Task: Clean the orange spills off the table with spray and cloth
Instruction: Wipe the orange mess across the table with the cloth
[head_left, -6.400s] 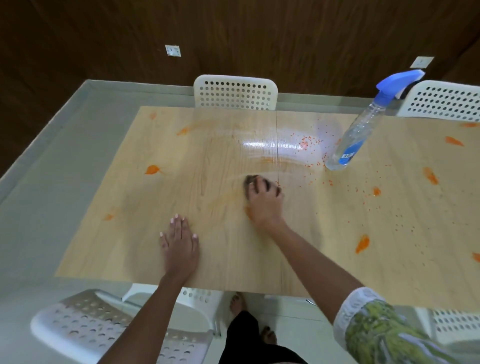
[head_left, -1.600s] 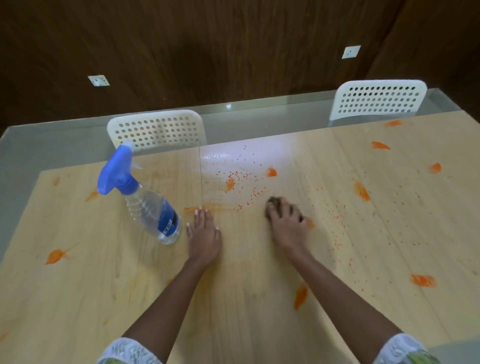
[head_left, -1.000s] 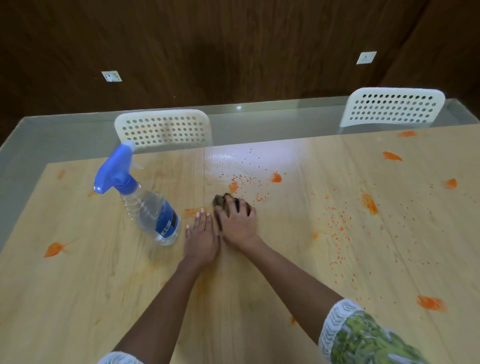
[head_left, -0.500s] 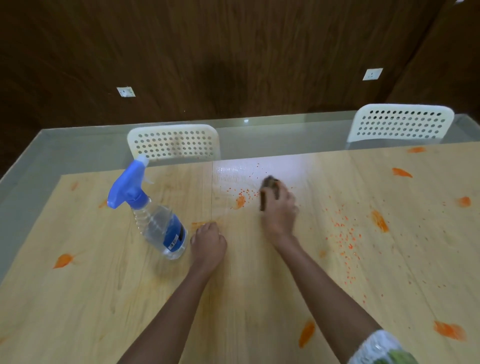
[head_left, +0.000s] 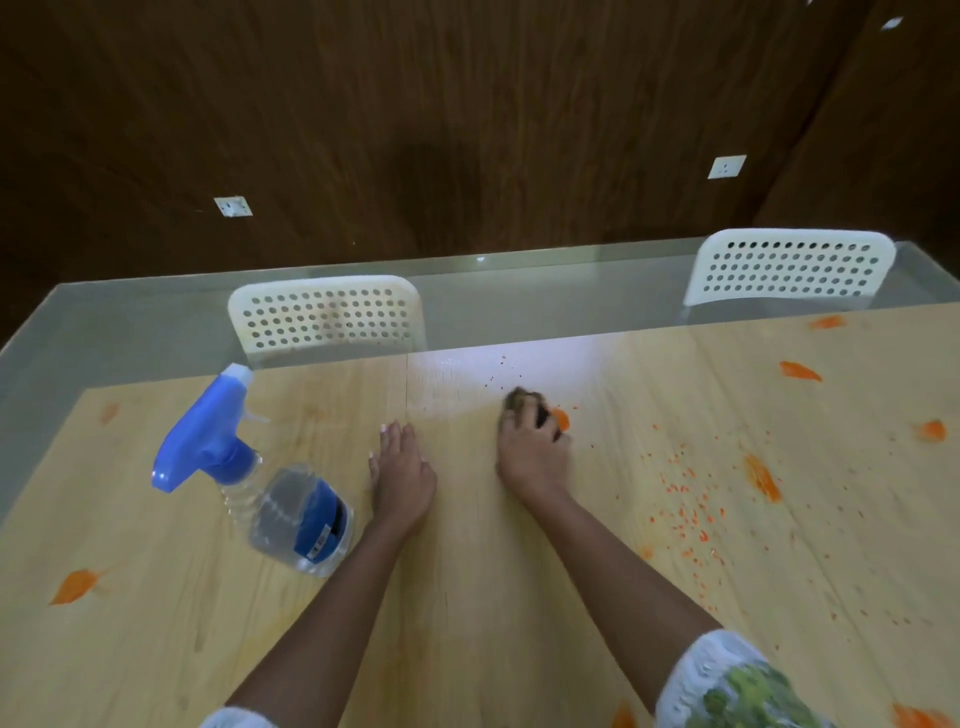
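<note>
Cloth gripped by right hand, one spray bottle, two chairs

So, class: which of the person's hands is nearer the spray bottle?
Left. The left hand lies flat on the table just right of the spray bottle; the right hand, gripping the cloth, is farther right.

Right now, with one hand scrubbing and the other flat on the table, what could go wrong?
1. The cloth under the right hand may smear the orange blob beside it rather than lift it.
2. The spray bottle stands close beside the left hand; a sideways nudge might tip it.
3. The scattered orange specks could be dragged wider.
</note>
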